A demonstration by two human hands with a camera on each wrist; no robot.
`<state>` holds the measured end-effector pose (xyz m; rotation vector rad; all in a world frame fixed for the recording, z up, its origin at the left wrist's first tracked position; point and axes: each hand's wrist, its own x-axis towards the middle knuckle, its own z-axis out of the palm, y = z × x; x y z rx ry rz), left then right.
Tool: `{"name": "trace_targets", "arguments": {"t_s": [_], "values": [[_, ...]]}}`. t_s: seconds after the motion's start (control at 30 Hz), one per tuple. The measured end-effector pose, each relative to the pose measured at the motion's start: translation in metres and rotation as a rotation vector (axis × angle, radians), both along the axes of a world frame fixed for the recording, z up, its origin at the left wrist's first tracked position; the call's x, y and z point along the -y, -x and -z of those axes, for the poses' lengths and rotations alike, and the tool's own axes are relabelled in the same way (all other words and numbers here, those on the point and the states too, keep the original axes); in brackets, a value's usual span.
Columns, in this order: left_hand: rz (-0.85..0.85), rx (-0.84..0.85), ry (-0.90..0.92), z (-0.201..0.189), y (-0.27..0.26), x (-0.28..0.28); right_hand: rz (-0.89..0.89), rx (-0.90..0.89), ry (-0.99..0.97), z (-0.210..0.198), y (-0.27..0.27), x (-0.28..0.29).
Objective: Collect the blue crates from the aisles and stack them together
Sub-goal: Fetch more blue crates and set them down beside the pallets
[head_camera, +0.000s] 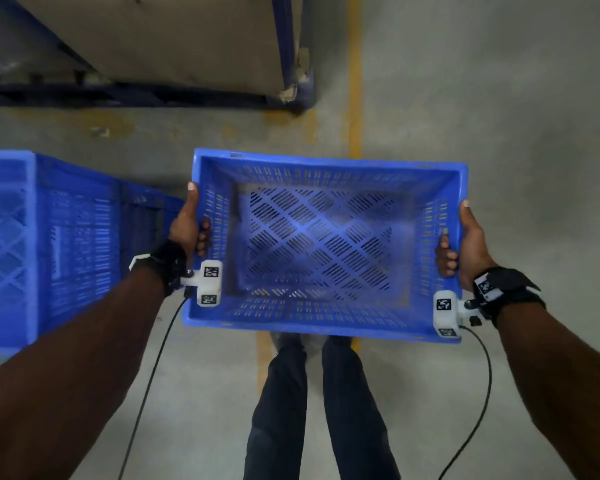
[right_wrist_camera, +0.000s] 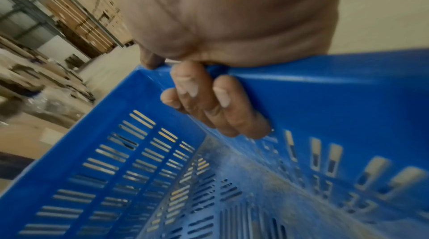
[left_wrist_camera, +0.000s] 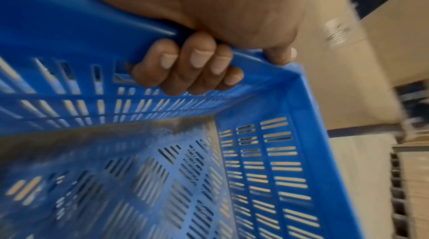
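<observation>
Legs (head_camera: 312, 403) in dark trousers stand below me on the concrete floor (head_camera: 516, 98), and just above them I carry an empty blue crate (head_camera: 321, 174) clear of the ground. My left hand (head_camera: 187, 225) has its grip clenched on the left handle slot, fingers (left_wrist_camera: 185, 66) curled through from outside and thumb laid along the rim. My right hand (head_camera: 466, 239) grasps the opposite handle the same way, fingers (right_wrist_camera: 209, 103) hooked inside the wall. Dust lies in the crate's slotted bottom; nothing else is in it.

Just to my left stands a stack of blue crates (head_camera: 49, 237), close beside the one I hold but not touching it as far as I can tell. I judge this to be the gathering pile, so part of the collecting seems done; this crate has not yet been set on top. How many crates remain in the aisles I cannot tell.

Farther ahead a yellow line (head_camera: 355, 81) runs along the grey floor, and beyond it a large cardboard load (head_camera: 160, 39) sits on a dark blue pallet (head_camera: 146, 97). The wrist views show racking with boxes (right_wrist_camera: 76, 17) down the aisle, blurred.
</observation>
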<state>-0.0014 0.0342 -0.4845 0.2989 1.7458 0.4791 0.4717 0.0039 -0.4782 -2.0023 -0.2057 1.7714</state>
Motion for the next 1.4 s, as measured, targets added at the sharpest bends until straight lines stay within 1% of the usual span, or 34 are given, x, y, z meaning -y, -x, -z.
{"name": "trace_targets", "arguments": {"t_s": [0.13,0.23,0.4,0.5,0.6,0.7,0.83,1.03,1.2,1.4], "values": [[-0.014,-0.094,-0.044,-0.102,-0.001,0.003,0.013,0.032,-0.033,-0.103,0.005,-0.001],[-0.022,-0.103,-0.081,-0.196,0.000,0.007,0.005,0.066,-0.067,-0.199,0.007,0.000],[-0.078,-0.107,-0.167,-0.337,-0.001,0.015,-0.024,0.119,-0.110,-0.342,0.008,0.002],[-0.108,-0.105,-0.215,-0.401,0.000,0.017,-0.021,0.104,-0.149,-0.405,0.004,0.003],[-0.109,-0.064,-0.234,-0.452,-0.003,0.018,-0.020,0.082,-0.170,-0.452,0.001,0.008],[-0.121,-0.025,-0.286,-0.480,-0.007,0.017,0.007,0.063,-0.238,-0.476,-0.010,0.010],[-0.065,-0.030,-0.334,-0.509,-0.022,0.012,0.005,0.042,-0.252,-0.498,-0.020,0.017],[0.019,-0.001,-0.350,-0.523,-0.035,-0.003,0.058,0.064,-0.300,-0.516,-0.036,0.030],[0.160,0.000,-0.364,-0.528,-0.052,-0.022,0.164,0.115,-0.318,-0.528,-0.039,0.066],[0.411,0.016,-0.320,-0.534,-0.088,-0.044,0.387,0.157,-0.310,-0.531,-0.036,0.143]]}}
